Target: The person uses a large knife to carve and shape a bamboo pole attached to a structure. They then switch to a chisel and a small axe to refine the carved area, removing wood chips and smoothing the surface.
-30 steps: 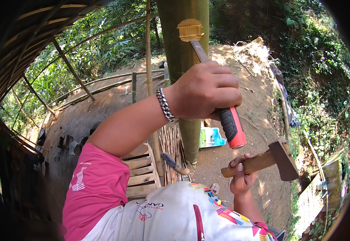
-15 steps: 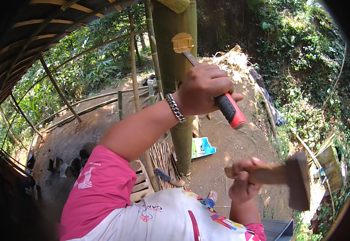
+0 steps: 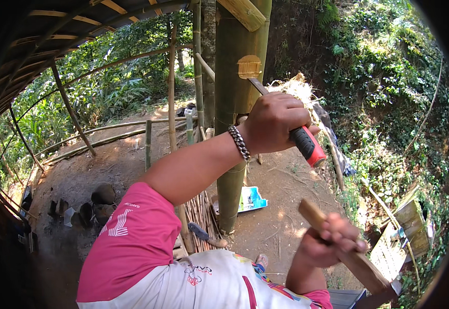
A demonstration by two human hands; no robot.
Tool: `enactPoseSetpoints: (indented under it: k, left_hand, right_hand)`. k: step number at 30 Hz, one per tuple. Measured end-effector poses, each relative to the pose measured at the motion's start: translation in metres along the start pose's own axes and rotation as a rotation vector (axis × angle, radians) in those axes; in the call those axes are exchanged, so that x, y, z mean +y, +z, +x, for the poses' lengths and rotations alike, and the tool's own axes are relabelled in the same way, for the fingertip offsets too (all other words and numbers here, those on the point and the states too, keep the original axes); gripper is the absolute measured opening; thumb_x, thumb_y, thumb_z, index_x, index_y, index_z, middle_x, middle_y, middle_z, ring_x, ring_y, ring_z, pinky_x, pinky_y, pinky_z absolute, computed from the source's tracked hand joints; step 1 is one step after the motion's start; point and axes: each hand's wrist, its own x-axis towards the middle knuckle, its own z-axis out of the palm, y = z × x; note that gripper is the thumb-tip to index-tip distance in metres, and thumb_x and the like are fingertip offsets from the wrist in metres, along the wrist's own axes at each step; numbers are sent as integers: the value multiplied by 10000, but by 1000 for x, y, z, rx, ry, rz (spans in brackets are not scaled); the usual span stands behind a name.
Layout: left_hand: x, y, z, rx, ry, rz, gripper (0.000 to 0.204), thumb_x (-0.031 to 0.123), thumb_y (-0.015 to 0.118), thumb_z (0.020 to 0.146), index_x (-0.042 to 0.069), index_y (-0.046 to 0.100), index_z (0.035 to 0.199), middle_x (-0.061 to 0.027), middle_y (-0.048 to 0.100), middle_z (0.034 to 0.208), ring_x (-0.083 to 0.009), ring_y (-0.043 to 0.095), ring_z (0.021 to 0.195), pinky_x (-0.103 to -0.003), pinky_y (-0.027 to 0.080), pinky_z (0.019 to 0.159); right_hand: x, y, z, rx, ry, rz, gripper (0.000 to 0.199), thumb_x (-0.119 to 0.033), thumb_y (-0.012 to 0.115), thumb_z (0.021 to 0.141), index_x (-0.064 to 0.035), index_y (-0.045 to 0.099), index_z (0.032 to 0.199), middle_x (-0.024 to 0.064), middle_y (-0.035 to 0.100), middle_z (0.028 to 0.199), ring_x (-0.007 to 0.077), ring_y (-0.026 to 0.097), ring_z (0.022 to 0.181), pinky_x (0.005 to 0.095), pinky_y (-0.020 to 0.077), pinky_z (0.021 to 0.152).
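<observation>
leftmost, we see a slatted roof (image 3: 59,38) on the far side, and dark lumps (image 3: 103,194) lying on the bare ground (image 3: 116,154) below it. next, a bundle of thin sticks (image 3: 200,206) lies low by a tool with a dark blade and wooden handle (image 3: 199,231). then comes a thick green bamboo post (image 3: 233,92), with a pale, rounded notch (image 3: 249,67) cut into its face. just right of the post, our left hand (image 3: 276,123), wearing a chain bracelet (image 3: 239,143), is wrapped firmly around a red-and-black-handled chisel (image 3: 307,144), whose blade slants up to the notch's lower edge. farther right and nearer, our right hand (image 3: 330,242) is closed about the wooden handle of a hatchet (image 3: 363,268), its head low and partly cut off from view, well apart from the chisel. at far right we have a leafy slope (image 3: 389,103).
</observation>
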Motion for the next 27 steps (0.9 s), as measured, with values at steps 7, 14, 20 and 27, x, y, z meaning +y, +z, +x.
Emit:
enactPoseSetpoints:
  k: [7, 14, 20, 27]
  left_hand:
    - [-2, 3, -6, -41, 75, 47, 320, 234, 812, 723, 110, 534, 623, -41, 550, 611, -240, 567, 561, -371, 456, 557]
    - [0, 2, -2, 14, 42, 5, 322, 217, 819, 713, 110, 529, 621, -50, 538, 594, -254, 566, 554, -374, 450, 539]
    - [-2, 7, -5, 22, 58, 30, 317, 215, 817, 709, 121, 530, 616, -50, 546, 598, -254, 570, 558, -367, 456, 545]
    - [-6, 13, -9, 50, 109, 55, 323, 233, 807, 726, 119, 528, 609, -43, 555, 601, -248, 580, 568, -369, 463, 550]
  right_hand:
    - [-26, -7, 8, 156, 355, 35, 227, -30, 565, 920, -64, 480, 1128, 34, 523, 709, 91, 462, 567, 248, 404, 517]
    - [-1, 0, -42, -162, 658, -188, 205, 1, 563, 916, -67, 469, 1085, 5, 512, 741, 91, 500, 622, 235, 411, 569]
    - [10, 7, -16, 81, -19, 230, 110, -66, 551, 945, -119, 493, 1022, -22, 492, 740, 84, 509, 658, 237, 441, 668]
    - [-10, 0, 0, 191, 79, 111, 123, -62, 529, 946, -98, 508, 1061, -35, 465, 703, 58, 412, 575, 240, 430, 532]
